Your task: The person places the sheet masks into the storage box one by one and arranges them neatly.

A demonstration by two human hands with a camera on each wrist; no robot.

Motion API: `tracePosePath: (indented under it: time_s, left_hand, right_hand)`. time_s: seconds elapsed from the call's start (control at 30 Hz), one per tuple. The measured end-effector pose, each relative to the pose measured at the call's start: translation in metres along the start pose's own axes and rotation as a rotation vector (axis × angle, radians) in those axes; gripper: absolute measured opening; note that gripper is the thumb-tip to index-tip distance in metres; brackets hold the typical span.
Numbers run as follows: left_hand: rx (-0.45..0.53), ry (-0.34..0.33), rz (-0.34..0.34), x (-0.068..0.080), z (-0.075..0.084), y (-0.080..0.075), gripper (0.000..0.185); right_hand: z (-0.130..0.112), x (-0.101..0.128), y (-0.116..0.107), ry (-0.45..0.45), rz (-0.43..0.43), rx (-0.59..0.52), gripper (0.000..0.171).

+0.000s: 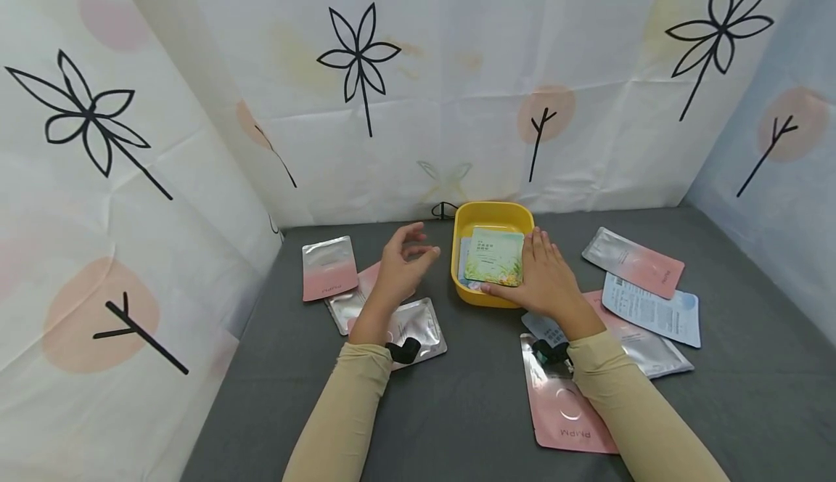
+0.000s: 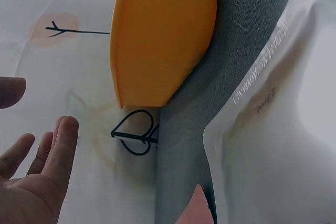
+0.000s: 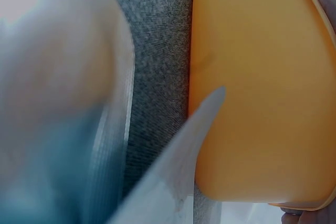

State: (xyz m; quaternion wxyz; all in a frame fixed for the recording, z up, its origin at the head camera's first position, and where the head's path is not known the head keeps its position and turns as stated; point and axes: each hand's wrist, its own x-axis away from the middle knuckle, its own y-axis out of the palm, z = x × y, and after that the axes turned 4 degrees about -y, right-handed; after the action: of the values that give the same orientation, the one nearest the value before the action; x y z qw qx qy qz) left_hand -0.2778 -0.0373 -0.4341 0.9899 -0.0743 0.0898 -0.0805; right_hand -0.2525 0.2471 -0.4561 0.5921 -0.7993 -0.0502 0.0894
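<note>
A yellow plastic basket (image 1: 461, 279) stands at the back of the grey table. In it lies a pale green flowered sachet (image 1: 493, 255), partly covering a blue one. At the basket's front right rim rests my right hand (image 1: 547, 279), its fingers extended along the right side and its thumb reaching across the front, beside the sachet. The right wrist view is mostly filled by the basket's outer wall (image 3: 257, 98), with bits of the hand at the rim. My left hand (image 1: 403, 268) hovers left of the basket, fingers loosely bent and holding nothing; its fingertips show in the left wrist view.
Left of the basket lie several silver and pink sachets, including one (image 1: 329, 268) at the far left. To the right are more packets: a pink-silver one (image 1: 633, 260), a pale blue one (image 1: 653, 311) and a large pink one (image 1: 564, 413). A patterned cloth (image 1: 392, 170) hangs behind the table.
</note>
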Motion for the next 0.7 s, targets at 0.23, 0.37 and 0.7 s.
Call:
tracePosePath:
  time_s: [0.23, 0.37, 0.7]
  left_hand:
    - [-0.018, -0.043, -0.001, 0.009, -0.003, -0.019, 0.055]
    - [-0.056, -0.071, -0.041, 0.016, -0.004, -0.034, 0.056]
    - [-0.266, -0.105, -0.169, 0.036, -0.014, -0.062, 0.062]
  right_hand:
    - [-0.002, 0.000, 0.002, -0.010, -0.013, 0.001, 0.145]
    - [-0.001, 0.000, 0.002, -0.012, -0.016, 0.007, 0.145]
    - [0.000, 0.001, 0.000, -0.016, -0.024, 0.011, 0.144]
